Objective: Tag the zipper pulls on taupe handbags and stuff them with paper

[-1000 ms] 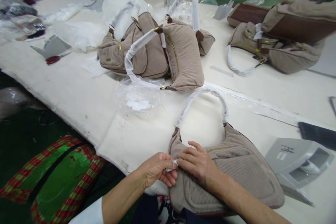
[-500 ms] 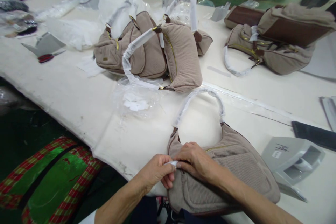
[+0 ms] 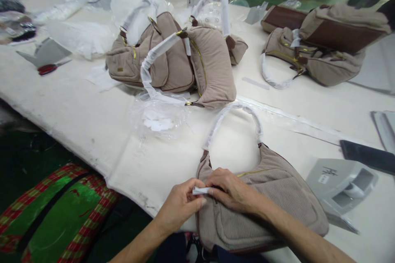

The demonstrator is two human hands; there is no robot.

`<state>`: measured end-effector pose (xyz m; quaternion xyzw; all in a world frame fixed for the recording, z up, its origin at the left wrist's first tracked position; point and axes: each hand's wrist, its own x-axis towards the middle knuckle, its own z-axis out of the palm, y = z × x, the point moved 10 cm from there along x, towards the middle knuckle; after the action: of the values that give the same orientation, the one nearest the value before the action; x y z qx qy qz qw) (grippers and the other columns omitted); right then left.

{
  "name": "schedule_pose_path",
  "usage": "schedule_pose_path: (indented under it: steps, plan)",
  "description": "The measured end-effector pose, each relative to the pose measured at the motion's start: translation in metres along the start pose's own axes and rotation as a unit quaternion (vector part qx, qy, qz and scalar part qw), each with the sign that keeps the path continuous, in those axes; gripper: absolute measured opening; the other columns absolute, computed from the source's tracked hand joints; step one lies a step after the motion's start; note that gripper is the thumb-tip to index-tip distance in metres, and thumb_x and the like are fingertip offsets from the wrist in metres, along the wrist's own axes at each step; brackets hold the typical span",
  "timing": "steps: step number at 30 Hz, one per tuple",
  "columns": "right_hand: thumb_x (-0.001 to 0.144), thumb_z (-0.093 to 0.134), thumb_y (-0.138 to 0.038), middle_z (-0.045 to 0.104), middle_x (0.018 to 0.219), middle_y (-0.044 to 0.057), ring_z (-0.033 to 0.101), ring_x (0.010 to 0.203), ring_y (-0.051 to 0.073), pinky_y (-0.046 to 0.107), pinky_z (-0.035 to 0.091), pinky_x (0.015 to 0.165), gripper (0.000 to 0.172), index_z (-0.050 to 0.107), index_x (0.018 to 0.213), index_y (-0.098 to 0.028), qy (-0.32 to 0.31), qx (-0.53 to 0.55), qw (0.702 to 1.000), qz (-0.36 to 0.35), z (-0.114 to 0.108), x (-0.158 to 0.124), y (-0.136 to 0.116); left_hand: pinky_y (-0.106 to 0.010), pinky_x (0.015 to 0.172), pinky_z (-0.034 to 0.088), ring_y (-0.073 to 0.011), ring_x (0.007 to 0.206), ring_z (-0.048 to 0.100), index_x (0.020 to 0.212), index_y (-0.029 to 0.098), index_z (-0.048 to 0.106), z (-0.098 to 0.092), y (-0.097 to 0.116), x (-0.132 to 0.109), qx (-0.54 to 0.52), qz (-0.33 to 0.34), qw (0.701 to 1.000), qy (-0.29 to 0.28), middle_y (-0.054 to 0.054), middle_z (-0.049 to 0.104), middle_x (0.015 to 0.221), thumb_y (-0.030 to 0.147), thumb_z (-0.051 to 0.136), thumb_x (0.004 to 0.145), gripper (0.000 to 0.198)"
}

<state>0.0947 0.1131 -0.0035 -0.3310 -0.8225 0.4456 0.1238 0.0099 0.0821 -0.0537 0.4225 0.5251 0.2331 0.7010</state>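
Left hand [image 3: 180, 206] pinches the small white paper strip [image 3: 199, 190] between thumb and forefinger. Right hand [image 3: 232, 191] has its fingers curled shut on the strip's other end and rests on the beige handbag [image 3: 271, 209] at the table's [image 3: 92, 102] near edge.

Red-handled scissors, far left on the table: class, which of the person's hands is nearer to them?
Left. The left hand, pinching a white slip, is on the side of the scissors; the right hand rests on the beige bag, farther right.

Both hands, left hand [image 3: 180, 205] and right hand [image 3: 231, 191], pinch a white slip [image 3: 200, 190] on a beige handbag [image 3: 271, 209].
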Motion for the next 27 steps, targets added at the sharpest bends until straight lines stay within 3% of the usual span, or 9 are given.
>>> schedule_pose_path:
  steps: [4,9,13,16,19,24,27]
  plan:
    - [0.090,0.041,-0.027,0.063,0.085,0.002,0.055,0.077,0.013,0.023,0.041,0.070,0.023,0.060,0.098,-0.017,0.007,0.084,0.996,0.028,-0.007,0.000,0.005,-0.021,0.052,0.044,-0.0125,0.062,0.057,0.087,0.014,0.059,0.000,-0.008,0.002,-0.051,-0.029,0.998,0.034,-0.001,0.058,0.071,0.031,0.056,0.076,0.020]
    - [0.084,0.050,-0.023,0.063,0.075,0.000,0.054,0.070,0.012,0.022,0.040,0.065,0.016,0.065,0.085,-0.016,0.005,0.087,0.995,0.057,0.001,0.005,0.013,-0.021,0.051,0.046,-0.0132,0.062,0.058,0.079,0.015,0.057,0.002,-0.016,0.003,-0.109,-0.047,0.991,0.065,0.000,0.057,0.068,0.027,0.059,0.070,0.015]
    - [0.076,0.054,-0.014,0.062,0.073,-0.002,0.053,0.067,0.011,0.020,0.039,0.060,0.011,0.064,0.080,-0.016,0.007,0.149,0.982,0.117,0.009,0.004,0.029,-0.023,0.051,0.048,-0.0139,0.062,0.060,0.093,0.018,0.053,0.003,-0.028,-0.001,-0.177,-0.075,0.977,0.092,-0.001,0.060,0.076,0.029,0.064,0.067,0.030]
    - [0.070,0.057,-0.011,0.061,0.072,-0.002,0.053,0.066,0.011,0.019,0.038,0.059,0.011,0.064,0.078,-0.015,0.009,0.165,0.975,0.152,0.009,0.001,0.033,-0.023,0.049,0.047,-0.0135,0.058,0.059,0.088,0.014,0.057,0.003,-0.036,-0.001,-0.158,-0.092,0.978,0.102,-0.003,0.061,0.072,0.036,0.063,0.069,0.030]
    - [0.070,0.060,-0.015,0.062,0.078,-0.001,0.054,0.071,0.012,0.021,0.038,0.063,0.015,0.064,0.085,-0.016,0.005,0.149,0.978,0.149,0.005,0.003,0.030,-0.022,0.049,0.045,-0.0136,0.056,0.057,0.075,0.013,0.059,-0.002,-0.033,0.000,-0.105,-0.063,0.984,0.131,-0.002,0.060,0.063,0.039,0.060,0.072,0.026]
    - [0.079,0.054,-0.024,0.059,0.073,0.000,0.052,0.070,0.012,0.022,0.039,0.065,0.015,0.064,0.077,-0.014,-0.031,0.179,0.977,0.109,0.006,0.008,0.031,-0.022,0.056,0.043,-0.0126,0.059,0.054,0.073,0.017,0.060,-0.010,-0.001,-0.005,0.037,0.068,0.974,0.211,0.000,0.059,0.064,0.039,0.059,0.076,0.022]
    - [0.079,0.056,-0.028,0.060,0.071,-0.001,0.052,0.067,0.012,0.022,0.040,0.065,0.018,0.066,0.078,-0.013,-0.024,0.266,0.954,0.134,0.012,0.005,0.043,-0.022,0.054,0.045,-0.0125,0.055,0.055,0.088,0.019,0.056,-0.010,-0.009,-0.004,-0.034,0.056,0.973,0.222,0.003,0.058,0.063,0.041,0.061,0.074,0.026]
